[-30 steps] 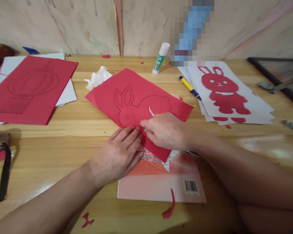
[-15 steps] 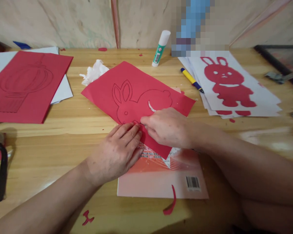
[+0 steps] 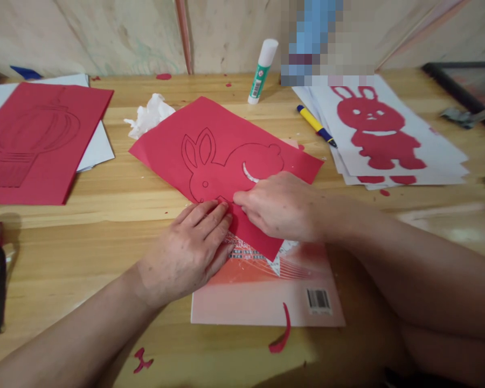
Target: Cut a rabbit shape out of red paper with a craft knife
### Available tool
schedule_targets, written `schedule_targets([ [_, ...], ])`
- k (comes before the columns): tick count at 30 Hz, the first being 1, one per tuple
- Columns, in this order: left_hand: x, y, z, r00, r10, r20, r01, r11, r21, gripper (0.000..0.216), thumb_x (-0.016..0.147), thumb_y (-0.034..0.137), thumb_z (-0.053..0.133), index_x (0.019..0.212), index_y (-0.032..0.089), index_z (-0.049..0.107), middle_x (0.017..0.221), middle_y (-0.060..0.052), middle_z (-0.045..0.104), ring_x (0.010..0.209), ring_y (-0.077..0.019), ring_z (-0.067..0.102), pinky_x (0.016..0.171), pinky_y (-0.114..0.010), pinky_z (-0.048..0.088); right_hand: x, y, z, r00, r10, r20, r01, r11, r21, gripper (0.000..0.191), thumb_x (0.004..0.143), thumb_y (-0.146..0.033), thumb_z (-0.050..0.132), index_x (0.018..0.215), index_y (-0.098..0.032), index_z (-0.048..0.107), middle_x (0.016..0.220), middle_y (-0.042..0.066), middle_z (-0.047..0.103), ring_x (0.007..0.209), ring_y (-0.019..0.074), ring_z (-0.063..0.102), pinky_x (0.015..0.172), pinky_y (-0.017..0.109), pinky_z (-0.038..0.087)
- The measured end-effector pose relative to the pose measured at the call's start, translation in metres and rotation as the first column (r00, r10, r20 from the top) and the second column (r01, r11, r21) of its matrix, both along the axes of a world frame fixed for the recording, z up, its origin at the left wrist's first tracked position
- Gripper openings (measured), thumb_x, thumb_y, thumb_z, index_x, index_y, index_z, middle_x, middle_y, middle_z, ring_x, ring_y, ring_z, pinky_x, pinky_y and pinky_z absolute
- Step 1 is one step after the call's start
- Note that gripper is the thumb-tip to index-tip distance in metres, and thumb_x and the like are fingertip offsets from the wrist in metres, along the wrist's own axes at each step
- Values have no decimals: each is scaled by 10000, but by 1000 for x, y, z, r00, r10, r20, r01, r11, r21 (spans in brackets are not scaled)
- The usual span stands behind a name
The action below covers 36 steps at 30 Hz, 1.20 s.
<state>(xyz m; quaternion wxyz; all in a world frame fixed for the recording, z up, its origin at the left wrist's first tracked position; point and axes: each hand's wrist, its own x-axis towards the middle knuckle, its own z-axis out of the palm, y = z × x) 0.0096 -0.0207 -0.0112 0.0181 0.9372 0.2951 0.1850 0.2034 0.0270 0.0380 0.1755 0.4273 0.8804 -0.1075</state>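
A sheet of red paper (image 3: 242, 126) with a rabbit drawn in dark outline lies turned at an angle over a booklet (image 3: 242, 310). A curved slit in the rabbit's rear shows pale material beneath. My left hand (image 3: 189, 242) lies flat with fingers stretched out, pressing the paper's lower left edge. Close beside its fingertips, my right hand (image 3: 285, 207) rests on the paper below the rabbit's body, fingers closed in a pinch. Whatever it holds is hidden by the fingers. Near the booklet's bottom edge lies a curved red paper scrap (image 3: 282, 337).
A glue stick (image 3: 262, 73) stands at the back beside crumpled tissue (image 3: 151, 114). To the right are a yellow and blue pen (image 3: 316, 125) and white sheets with a red rabbit cutout (image 3: 382, 140). On the left lies red paper with a lantern drawing (image 3: 44, 140).
The view has shifted slightly, so everything sits a little higher and further left. Both hands keep nearly the same places on the red paper.
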Motion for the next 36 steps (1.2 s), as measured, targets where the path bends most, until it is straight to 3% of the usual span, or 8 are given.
schedule_targets([
  [11, 0, 0, -1, 1000, -6, 21, 6, 1000, -18, 349, 900, 256, 523, 1189, 68, 577, 1245, -171, 595, 1192, -301, 520, 999, -465, 462, -2, 1, 12, 995, 26, 96, -21, 999, -50, 180, 822, -131, 472, 837, -188, 642, 646, 53, 638, 482, 138, 450, 470, 290, 197],
  [22, 0, -1, -2, 1000, -3, 18, 2, 1000, 21, 354, 903, 263, 514, 1181, 55, 580, 1228, -179, 604, 1179, -302, 530, 974, -472, 480, 7, 1, 13, 997, 52, 52, -50, 998, -33, 186, 841, -162, 459, 867, -196, 640, 627, 26, 607, 480, 115, 423, 483, 281, 178],
  [29, 1, -2, -4, 1000, -11, 21, 10, 1000, 18, 360, 919, 261, 486, 1199, 50, 564, 1240, -194, 594, 1222, -295, 508, 1010, -488, 446, 15, -1, 14, 986, 55, -155, -35, 991, 127, 253, 915, -280, 381, 910, -188, 618, 615, 16, 576, 514, 119, 426, 508, 271, 172],
  [36, 0, -2, -6, 1000, 8, 6, -8, 999, 36, 359, 925, 277, 472, 1190, 58, 575, 1243, -184, 594, 1215, -298, 513, 1013, -482, 441, 10, -2, 4, 967, -33, -251, 67, 989, 130, 290, 947, -319, 332, 881, -186, 581, 658, 20, 588, 561, 130, 472, 518, 269, 189],
])
